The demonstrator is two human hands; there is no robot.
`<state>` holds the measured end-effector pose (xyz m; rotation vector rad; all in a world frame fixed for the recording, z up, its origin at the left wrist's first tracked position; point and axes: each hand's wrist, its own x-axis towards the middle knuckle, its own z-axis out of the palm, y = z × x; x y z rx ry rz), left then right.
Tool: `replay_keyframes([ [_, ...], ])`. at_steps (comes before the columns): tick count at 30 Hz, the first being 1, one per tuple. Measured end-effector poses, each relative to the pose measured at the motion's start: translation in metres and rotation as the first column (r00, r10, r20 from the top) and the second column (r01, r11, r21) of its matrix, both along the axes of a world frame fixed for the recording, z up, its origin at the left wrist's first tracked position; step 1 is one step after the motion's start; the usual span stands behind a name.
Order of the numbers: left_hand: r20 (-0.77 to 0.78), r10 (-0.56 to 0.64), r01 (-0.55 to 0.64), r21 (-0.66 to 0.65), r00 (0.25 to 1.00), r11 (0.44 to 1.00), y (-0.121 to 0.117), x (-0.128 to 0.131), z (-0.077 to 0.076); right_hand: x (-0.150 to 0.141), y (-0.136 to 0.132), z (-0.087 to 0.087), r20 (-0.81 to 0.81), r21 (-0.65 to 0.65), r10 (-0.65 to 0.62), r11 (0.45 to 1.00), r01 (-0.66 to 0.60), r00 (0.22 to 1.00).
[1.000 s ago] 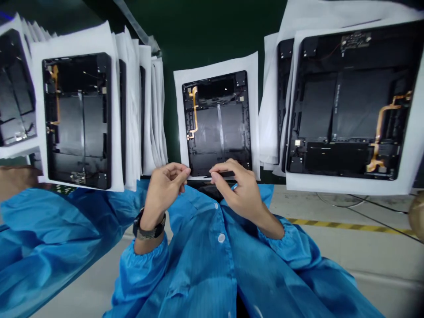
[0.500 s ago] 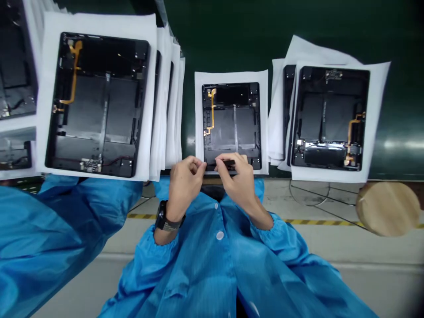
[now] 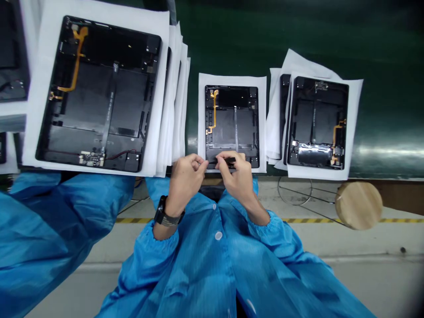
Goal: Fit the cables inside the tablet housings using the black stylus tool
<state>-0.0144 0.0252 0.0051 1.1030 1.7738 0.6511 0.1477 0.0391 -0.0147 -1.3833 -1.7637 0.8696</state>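
In front of me an opened tablet (image 3: 247,128) lies flat on a white sheet (image 3: 202,115), with an orange flex cable (image 3: 214,112) on its left side and a grey ribbon cable (image 3: 236,126) down the middle. At its lower edge my right hand (image 3: 236,174) is closed on slim black tweezers (image 3: 229,162), whose tip points left. Close by on the left, at the tablet's lower left corner, my left hand (image 3: 187,179) has thumb and forefinger pinched together. Whatever lies between those fingertips is too small to make out.
A tall stack of opened tablets (image 3: 96,97) between white sheets stands at left. Another stack (image 3: 319,121) is on the right. All rest on a green work surface (image 3: 232,39). A co-worker's blue sleeve (image 3: 66,221) reaches in at left; a round wooden stool (image 3: 358,205) stands at right.
The camera view has shifted, so the side stacks and stool appear moved. Both hands stay at the tablet's lower edge, with the tweezers' tip now showing between them.
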Motion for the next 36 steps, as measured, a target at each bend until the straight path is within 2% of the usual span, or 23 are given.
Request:
replay_keyframes([
  [8, -0.175, -0.026, 0.035, 0.046, 0.984, 0.998, 0.001, 0.005, -0.002, 0.009, 0.004, 0.001, 0.007, -0.002, 0.038, 0.999, -0.038, 0.999],
  [14, -0.07, -0.061, 0.062, 0.006, 0.996, 0.998, 0.004, 0.0, -0.001, 0.005, 0.004, 0.001, 0.007, 0.013, 0.045, 0.999, -0.045, 0.999],
  [18, -0.07, -0.051, 0.051, -0.001, 0.996, 0.999, 0.004, 0.001, 0.0, 0.002, 0.005, -0.001, 0.008, 0.038, 0.057, 0.998, -0.057, 0.998],
  [26, -0.108, -0.062, 0.062, -0.007, 0.992, 0.998, 0.003, 0.002, 0.0, 0.023, 0.006, 0.001, 0.031, 0.055, -0.01, 0.998, 0.008, 0.999],
  [30, -0.116, -0.061, 0.063, 0.015, 0.991, 0.998, 0.002, 0.002, -0.002, 0.032, 0.006, 0.002, 0.036, 0.057, 0.001, 0.998, -0.003, 0.999],
  [36, -0.27, -0.067, 0.079, 0.035, 0.96, 0.996, 0.003, 0.006, 0.0, 0.034, 0.007, 0.001, 0.035, 0.083, 0.014, 0.996, -0.017, 0.999],
])
